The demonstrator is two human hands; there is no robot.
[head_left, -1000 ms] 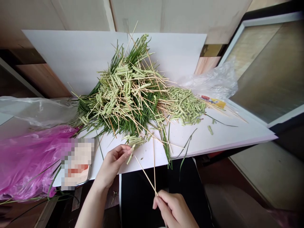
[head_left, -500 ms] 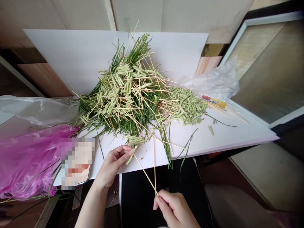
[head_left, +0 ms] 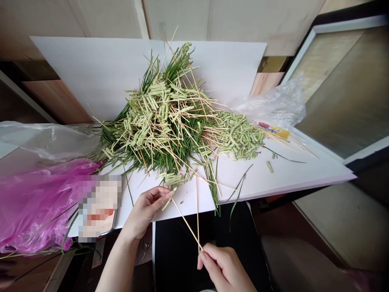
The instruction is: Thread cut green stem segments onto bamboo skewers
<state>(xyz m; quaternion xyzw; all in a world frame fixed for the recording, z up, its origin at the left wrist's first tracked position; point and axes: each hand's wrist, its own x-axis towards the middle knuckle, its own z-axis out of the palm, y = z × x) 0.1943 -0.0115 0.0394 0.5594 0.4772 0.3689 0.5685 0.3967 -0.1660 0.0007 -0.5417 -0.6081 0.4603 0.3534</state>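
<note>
Between the thumb and fingers of my left hand (head_left: 153, 205) is a cut green bean piece (head_left: 167, 202), held slanting above the table's front edge. My right hand (head_left: 223, 263), low in the view, pinches the lower ends of two bamboo skewers (head_left: 197, 215), which spread apart in a narrow V. The left skewer's tip meets the bean piece by my left fingertips; whether it has gone in, I cannot tell. Just beyond my left hand lies a row of bean pieces (head_left: 172, 179). Behind it rises a heap of green chives (head_left: 185, 150) strewn with skewers and beans.
Loose bean pieces (head_left: 240, 138) are piled right of the heap, near a clear plastic bag (head_left: 273, 105). A pink plastic bag (head_left: 45, 198) and a phone with a blurred screen (head_left: 101, 211) lie at left. Stray chive leaves hang over the table's front edge (head_left: 258, 192).
Almost nothing differs. My right hand has shifted very slightly with the skewers, and my left hand keeps its pinch on the bean piece.
</note>
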